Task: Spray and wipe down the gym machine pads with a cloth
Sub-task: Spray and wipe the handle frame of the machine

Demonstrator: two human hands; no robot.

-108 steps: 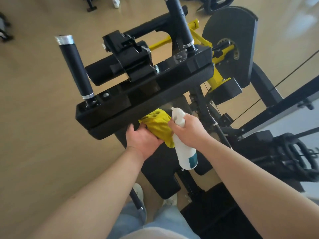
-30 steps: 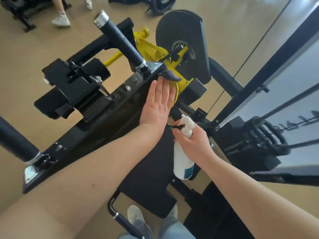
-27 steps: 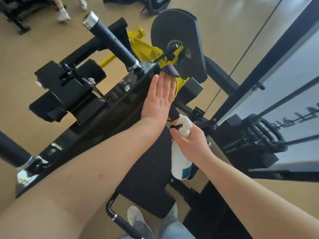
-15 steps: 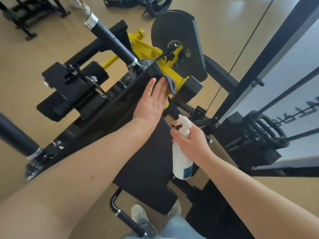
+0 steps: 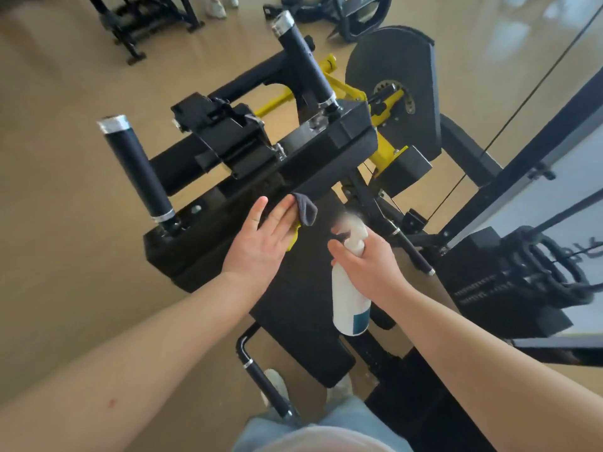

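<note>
Nearest to you, your right grip is wrapped round the neck of the spray bottle, which hangs upright over the lower pad; its nozzle is blurred. Just beyond, your left grip lies flat with fingers straight, pressing the cloth against the front edge of the upper pad. A grey corner of it sticks out past your fingertips. Farther on, a black upright handle and a second handle rise from the machine, with the yellow frame and a dark disc behind.
</note>
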